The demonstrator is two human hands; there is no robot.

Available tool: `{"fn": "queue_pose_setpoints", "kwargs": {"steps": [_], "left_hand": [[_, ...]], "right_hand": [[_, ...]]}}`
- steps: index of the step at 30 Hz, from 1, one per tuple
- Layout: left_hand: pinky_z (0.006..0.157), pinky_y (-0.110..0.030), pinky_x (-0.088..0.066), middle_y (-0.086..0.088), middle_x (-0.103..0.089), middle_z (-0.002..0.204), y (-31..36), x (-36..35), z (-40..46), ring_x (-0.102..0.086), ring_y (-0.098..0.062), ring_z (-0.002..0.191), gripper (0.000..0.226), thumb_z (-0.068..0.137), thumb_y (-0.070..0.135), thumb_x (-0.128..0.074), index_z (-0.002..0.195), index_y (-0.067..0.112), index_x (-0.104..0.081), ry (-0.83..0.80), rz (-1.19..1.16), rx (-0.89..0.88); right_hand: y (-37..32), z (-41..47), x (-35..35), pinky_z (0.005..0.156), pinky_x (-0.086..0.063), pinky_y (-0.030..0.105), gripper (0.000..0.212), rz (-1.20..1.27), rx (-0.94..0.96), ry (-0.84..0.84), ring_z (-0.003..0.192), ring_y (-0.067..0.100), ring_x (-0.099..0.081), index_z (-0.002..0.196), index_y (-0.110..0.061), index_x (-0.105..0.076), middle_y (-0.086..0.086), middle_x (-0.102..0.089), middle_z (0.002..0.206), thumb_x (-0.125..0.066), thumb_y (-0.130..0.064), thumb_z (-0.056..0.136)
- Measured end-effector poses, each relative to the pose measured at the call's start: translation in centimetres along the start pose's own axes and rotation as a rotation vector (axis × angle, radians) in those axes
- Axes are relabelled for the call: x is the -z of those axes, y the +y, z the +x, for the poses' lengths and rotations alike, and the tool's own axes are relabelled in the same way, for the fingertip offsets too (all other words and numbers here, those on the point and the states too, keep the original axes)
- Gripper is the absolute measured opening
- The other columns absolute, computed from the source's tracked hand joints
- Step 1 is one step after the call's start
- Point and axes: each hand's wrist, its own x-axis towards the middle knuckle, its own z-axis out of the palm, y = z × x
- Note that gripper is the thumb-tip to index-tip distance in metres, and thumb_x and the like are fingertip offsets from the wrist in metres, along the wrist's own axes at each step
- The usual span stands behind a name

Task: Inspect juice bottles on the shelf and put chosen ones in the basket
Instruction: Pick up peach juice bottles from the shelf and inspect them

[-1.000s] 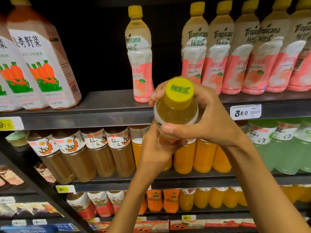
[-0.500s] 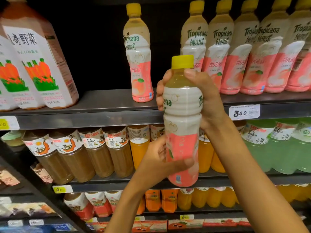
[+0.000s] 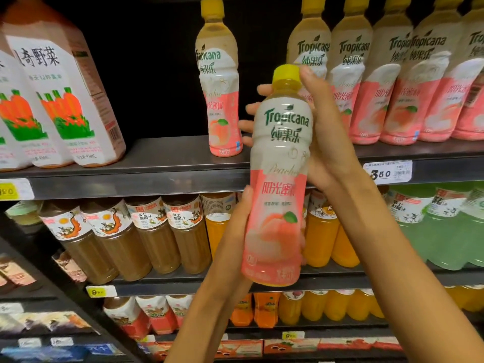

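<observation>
— So where's the peach juice bottle [image 3: 279,179] right now?

— Held up in front of the shelves, off the top shelf [image 3: 162,163], upright, cap at the top, its front label facing the camera. Long axis is near vertical, leaning a touch to the right at the top.

— Who's got it?

— Both. The left hand [image 3: 235,231] wraps the lower half from the left side, thumb up along the label. The right hand [image 3: 322,132] clasps the upper half from behind and the right, fingertips showing past the bottle's left edge, thumb by the yellow cap.

— And the basket?

— Not in view. I'd guess it sits below or beside, so the bottle has to come down; the left hand is lower and nearer to that.

— How many more like it?

— One lone peach bottle [image 3: 221,82] standing to the left, and at least five in the row [image 3: 392,82] to the right; the last is cut off at the edge, so possibly more. Two big carrot cartons [image 3: 60,95] far left.
</observation>
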Motion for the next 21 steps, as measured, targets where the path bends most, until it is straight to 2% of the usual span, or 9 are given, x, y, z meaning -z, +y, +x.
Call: {"fn": "queue_pose_setpoints", "kwargs": {"steps": [3, 5, 8, 11, 13, 15, 18, 19, 21], "left_hand": [[0.069, -0.038, -0.055, -0.012, -0.068, 0.092, -0.4, -0.1, 0.2, -0.066, -0.021, 0.076, 0.062, 0.088, 0.063, -0.038, 0.116, 0.014, -0.064, 0.012, 0.001, 0.004], [0.081, -0.043, -0.055, -0.015, -0.07, 0.1, -0.4, 0.2, 0.2, -0.068, -0.025, 0.086, 0.066, 0.083, 0.066, -0.039, 0.118, 0.016, -0.064, 0.087, 0.112, -0.014], [0.094, -0.048, -0.05, -0.013, -0.069, 0.112, 0.3, 0.5, -0.2, -0.066, -0.027, 0.104, 0.073, 0.073, 0.072, -0.046, 0.124, 0.021, -0.059, 0.183, 0.204, 0.006], [0.082, -0.034, -0.057, -0.007, -0.072, 0.107, 0.5, 0.2, -0.3, -0.069, -0.022, 0.099, 0.066, 0.072, 0.069, -0.055, 0.121, 0.025, -0.058, 0.184, 0.235, 0.027], [0.084, -0.036, -0.057, -0.005, -0.073, 0.104, 0.6, -0.4, -0.5, -0.07, -0.021, 0.097, 0.066, 0.069, 0.069, -0.056, 0.12, 0.027, -0.058, 0.176, 0.228, 0.042], [0.089, -0.044, -0.054, -0.008, -0.072, 0.104, 1.0, -1.2, -1.1, -0.07, -0.023, 0.094, 0.068, 0.072, 0.068, -0.053, 0.123, 0.023, -0.056, 0.162, 0.159, 0.057], [0.092, -0.051, -0.049, -0.015, -0.068, 0.102, 2.7, -2.4, -1.4, -0.066, -0.028, 0.09, 0.069, 0.078, 0.055, -0.042, 0.129, 0.01, -0.053, 0.163, 0.061, 0.054], [0.098, -0.055, -0.044, -0.02, -0.064, 0.108, 3.4, -2.7, -1.4, -0.063, -0.033, 0.096, 0.066, 0.083, 0.047, -0.039, 0.131, 0.004, -0.05, 0.141, 0.021, 0.05], [0.11, -0.051, -0.03, -0.03, -0.049, 0.132, 4.3, -2.5, -1.6, -0.046, -0.041, 0.124, 0.059, 0.091, 0.03, -0.035, 0.137, -0.007, -0.039, 0.073, -0.058, -0.001]], "right_hand": [[0.4, 0.4, -0.2, 0.065, -0.057, 0.034, 0.038, 0.017, -0.047, -0.03, 0.075, 0.024, -0.07, 0.102, -0.006, -0.06, 0.011, -0.068, 0.083, -0.045, -0.04, 0.097], [0.5, 0.6, 0.0, 0.064, -0.056, 0.033, 0.032, -0.036, -0.012, 0.0, 0.071, 0.022, -0.068, 0.096, -0.008, -0.062, 0.01, -0.067, 0.081, -0.048, -0.038, 0.096], [0.5, 0.8, 0.3, 0.071, -0.057, 0.036, 0.028, -0.172, 0.041, 0.084, 0.077, 0.023, -0.068, 0.091, -0.012, -0.067, 0.01, -0.069, 0.085, -0.055, -0.038, 0.093], [0.5, 1.1, 0.3, 0.084, -0.055, 0.041, 0.031, -0.24, 0.012, 0.128, 0.091, 0.025, -0.067, 0.094, -0.013, -0.068, 0.011, -0.069, 0.094, -0.055, -0.041, 0.094], [0.4, 1.4, 0.2, 0.088, -0.054, 0.041, 0.041, -0.207, -0.041, 0.125, 0.098, 0.026, -0.066, 0.108, -0.007, -0.065, 0.012, -0.067, 0.103, -0.054, -0.043, 0.094], [0.3, 1.5, 0.1, 0.089, -0.053, 0.04, 0.045, -0.151, -0.078, 0.102, 0.1, 0.029, -0.061, 0.116, -0.002, -0.06, 0.017, -0.061, 0.109, -0.055, -0.04, 0.093], [0.7, 1.5, 0.4, 0.087, -0.051, 0.04, 0.027, -0.144, -0.125, 0.088, 0.098, 0.03, -0.055, 0.099, -0.007, -0.059, 0.019, -0.055, 0.102, -0.06, -0.032, 0.09], [0.9, 1.5, 0.4, 0.087, -0.05, 0.04, 0.023, -0.135, -0.143, 0.096, 0.097, 0.03, -0.055, 0.095, -0.008, -0.058, 0.019, -0.056, 0.099, -0.06, -0.031, 0.092], [1.1, 1.5, 0.5, 0.092, -0.046, 0.042, 0.024, -0.086, -0.178, 0.103, 0.099, 0.03, -0.051, 0.102, -0.01, -0.051, 0.018, -0.05, 0.101, -0.058, -0.031, 0.093]]}}
